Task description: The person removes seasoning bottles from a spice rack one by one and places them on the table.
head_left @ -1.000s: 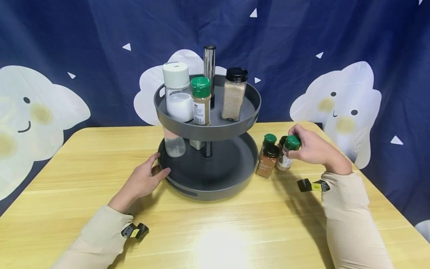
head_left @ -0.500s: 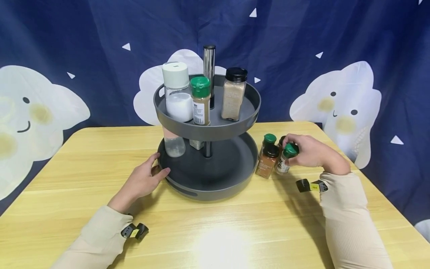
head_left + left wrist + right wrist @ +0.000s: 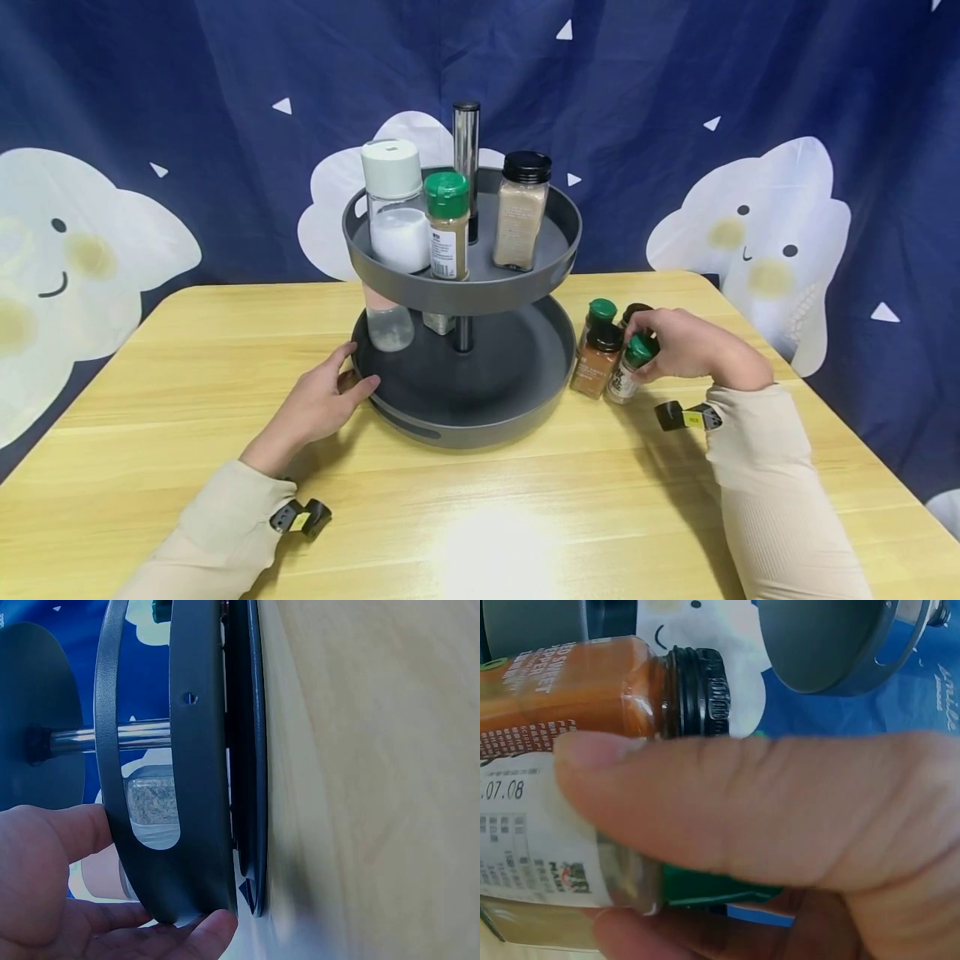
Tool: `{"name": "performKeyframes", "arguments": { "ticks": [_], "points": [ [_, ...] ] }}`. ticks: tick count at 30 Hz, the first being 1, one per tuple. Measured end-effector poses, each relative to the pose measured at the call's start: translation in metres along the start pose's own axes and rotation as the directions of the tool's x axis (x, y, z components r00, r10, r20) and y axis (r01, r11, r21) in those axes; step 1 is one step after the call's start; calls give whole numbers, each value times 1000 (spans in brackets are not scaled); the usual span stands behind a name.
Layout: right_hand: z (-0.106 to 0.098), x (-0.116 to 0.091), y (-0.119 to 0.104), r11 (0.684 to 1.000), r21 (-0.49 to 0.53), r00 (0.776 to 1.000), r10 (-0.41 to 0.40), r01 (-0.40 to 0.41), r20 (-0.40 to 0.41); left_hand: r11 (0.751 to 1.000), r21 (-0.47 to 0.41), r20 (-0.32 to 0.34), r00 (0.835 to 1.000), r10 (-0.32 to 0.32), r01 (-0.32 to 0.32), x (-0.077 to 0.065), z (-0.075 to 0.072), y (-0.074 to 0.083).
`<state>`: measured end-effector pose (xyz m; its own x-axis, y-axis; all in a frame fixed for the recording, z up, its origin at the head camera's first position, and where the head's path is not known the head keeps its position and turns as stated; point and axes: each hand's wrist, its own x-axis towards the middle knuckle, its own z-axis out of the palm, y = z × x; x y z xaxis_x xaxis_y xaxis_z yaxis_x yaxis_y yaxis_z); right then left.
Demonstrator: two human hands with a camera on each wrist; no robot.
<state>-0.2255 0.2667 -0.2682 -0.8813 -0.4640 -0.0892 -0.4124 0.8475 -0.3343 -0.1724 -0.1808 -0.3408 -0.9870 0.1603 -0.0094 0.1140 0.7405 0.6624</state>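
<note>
Midway along the table stands a dark grey two-tier turntable (image 3: pixel 463 429) with a chrome post. My left hand (image 3: pixel 322 398) holds the left rim of its lower tray, the thumb and fingers set around the wall in the left wrist view. To the right of the turntable, my right hand (image 3: pixel 693 346) pinches a spice jar (image 3: pixel 622 387) with a green flip cap and white label. That jar stands close beside an orange-brown spice jar (image 3: pixel 595 372) with a black lid. Behind them are another green-capped jar (image 3: pixel 602 312) and a black-lidded jar (image 3: pixel 637 310), partly hidden.
The upper tray (image 3: pixel 465 293) carries a white-capped shaker (image 3: pixel 393 208), a green-capped jar (image 3: pixel 447 225) and a black-lidded tan jar (image 3: pixel 522 210). On the lower tray sit a clear-and-pink container (image 3: pixel 390 325) and a small jar (image 3: pixel 438 322). A blue curtain (image 3: pixel 637 67) hangs behind the table.
My right hand has brought the green-capped jar left and slightly toward me, beside the orange-brown jar. The left hand and the turntable stay where they were.
</note>
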Motion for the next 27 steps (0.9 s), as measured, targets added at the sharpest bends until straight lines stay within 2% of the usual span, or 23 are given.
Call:
{"name": "performKeyframes", "arguments": {
  "ticks": [19,27],
  "points": [
    [1,0,-3,1000,9,1000,18,-18,13,1000,6,1,1000,6,-6,0,-1,2],
    [-4,-6,-10,1000,1,1000,14,-14,-26,996,80,-21,999,41,-40,-1,-1,3]
  ]
}}
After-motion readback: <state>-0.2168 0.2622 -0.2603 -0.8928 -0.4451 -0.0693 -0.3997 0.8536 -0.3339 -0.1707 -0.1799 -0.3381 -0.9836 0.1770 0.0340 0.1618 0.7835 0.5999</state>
